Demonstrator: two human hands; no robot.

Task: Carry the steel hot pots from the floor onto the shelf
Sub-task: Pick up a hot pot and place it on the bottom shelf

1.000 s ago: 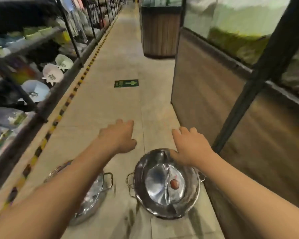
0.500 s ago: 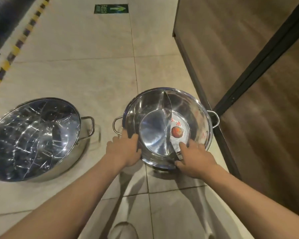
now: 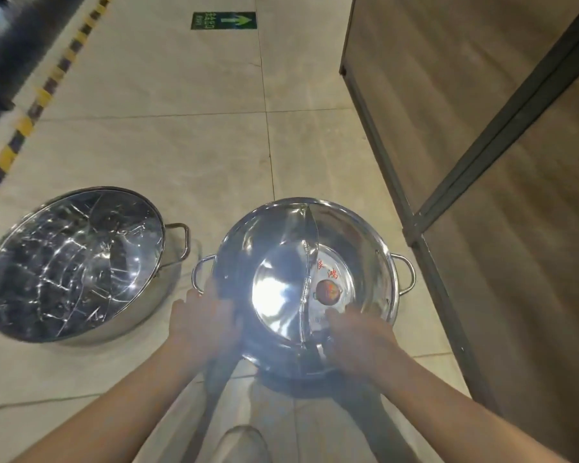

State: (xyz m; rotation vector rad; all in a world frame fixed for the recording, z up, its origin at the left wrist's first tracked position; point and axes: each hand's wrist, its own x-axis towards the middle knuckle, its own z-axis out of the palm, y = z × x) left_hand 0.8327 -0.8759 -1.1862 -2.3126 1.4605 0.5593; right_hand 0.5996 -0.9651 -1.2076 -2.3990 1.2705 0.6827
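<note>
Head view, looking down at a tiled aisle floor (image 3: pixel 188 168).

Item one: divided steel hot pot (image 3: pixel 348 235), open, a curved partition (image 3: pixel 310 235) splitting it into two wells, loop handles on either side. It sits low in front of the person, beside a wood-grain panel (image 3: pixel 482 128); whether its base is on the tiles or just off them cannot be told, though a dark shadow lies under its near edge. The left hand (image 3: pixel 203 324) is on the near-left rim just below the left loop handle, fingers together and wrapped over the edge. The right hand (image 3: pixel 358 332) is on the near-right rim, fingers curled over into the well; motion blur hides how firmly either hand bites. Grasping at two points across the near rim looks chosen to keep a wide, shallow vessel level for the lift to the shelf, which is out of view.

Item two: second steel hot pot (image 3: pixel 74 265), on the floor to the left, tilted, well apart from both hands, untouched.

Markings: a round red label (image 3: pixel 328 290) in the right well, red characters above it, too small to read. A green floor sign (image 3: pixel 224 20) with a right-pointing arrow; its text is illegible. Yellow-and-black hazard tape (image 3: pixel 30 118) runs along the left.
</note>
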